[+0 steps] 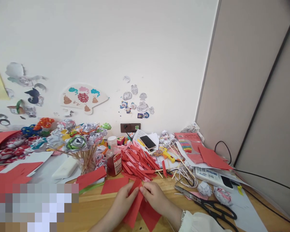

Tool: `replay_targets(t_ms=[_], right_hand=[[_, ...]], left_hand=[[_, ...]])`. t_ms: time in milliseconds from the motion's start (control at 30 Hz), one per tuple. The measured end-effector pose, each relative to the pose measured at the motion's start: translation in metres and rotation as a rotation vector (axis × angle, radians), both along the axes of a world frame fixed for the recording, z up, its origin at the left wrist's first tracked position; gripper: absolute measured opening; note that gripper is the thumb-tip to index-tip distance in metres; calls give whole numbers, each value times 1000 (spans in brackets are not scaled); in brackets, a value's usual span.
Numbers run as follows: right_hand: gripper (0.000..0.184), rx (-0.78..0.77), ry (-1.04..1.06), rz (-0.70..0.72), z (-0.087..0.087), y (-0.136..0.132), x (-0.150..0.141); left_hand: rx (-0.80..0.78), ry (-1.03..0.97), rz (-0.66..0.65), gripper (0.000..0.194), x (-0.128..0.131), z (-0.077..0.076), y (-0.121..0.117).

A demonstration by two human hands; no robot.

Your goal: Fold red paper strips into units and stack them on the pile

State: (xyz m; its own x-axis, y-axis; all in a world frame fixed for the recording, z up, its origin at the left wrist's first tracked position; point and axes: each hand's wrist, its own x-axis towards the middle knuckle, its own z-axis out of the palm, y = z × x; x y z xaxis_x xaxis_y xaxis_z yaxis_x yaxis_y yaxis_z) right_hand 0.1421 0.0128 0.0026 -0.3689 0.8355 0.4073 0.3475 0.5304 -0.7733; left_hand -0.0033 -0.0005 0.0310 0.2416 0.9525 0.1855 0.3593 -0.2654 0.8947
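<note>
Together, the left hand [127,195] and right hand [152,196] pinched a red paper strip [132,213] near its upper end above the wooden table [96,203], in front of heaped red strips [138,161], with black-handled scissors [202,202] lying to the right.

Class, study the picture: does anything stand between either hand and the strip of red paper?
Nothing visible does: the left hand and the right hand both touch the red paper directly. The scissors lie off to the right, apart from it.
</note>
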Motion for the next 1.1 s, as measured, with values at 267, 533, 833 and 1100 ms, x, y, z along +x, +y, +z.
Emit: replay_targets(t_ms=[267,533,833,1100], right_hand=[[33,-109,101,87,8,-3,6],[26,-162,46,107,9,-5,9],[25,-111,-59,57,1,1,7],[33,-84,-148,-20,0,-1,7]], left_hand=[[-253,-302,-6,33,0,0,-4],[-576,-531,-109,34,1,-7,-1],[-606,-482,-69,33,1,-7,-3],[-657,-503,-129,32,-1,-4,-2]])
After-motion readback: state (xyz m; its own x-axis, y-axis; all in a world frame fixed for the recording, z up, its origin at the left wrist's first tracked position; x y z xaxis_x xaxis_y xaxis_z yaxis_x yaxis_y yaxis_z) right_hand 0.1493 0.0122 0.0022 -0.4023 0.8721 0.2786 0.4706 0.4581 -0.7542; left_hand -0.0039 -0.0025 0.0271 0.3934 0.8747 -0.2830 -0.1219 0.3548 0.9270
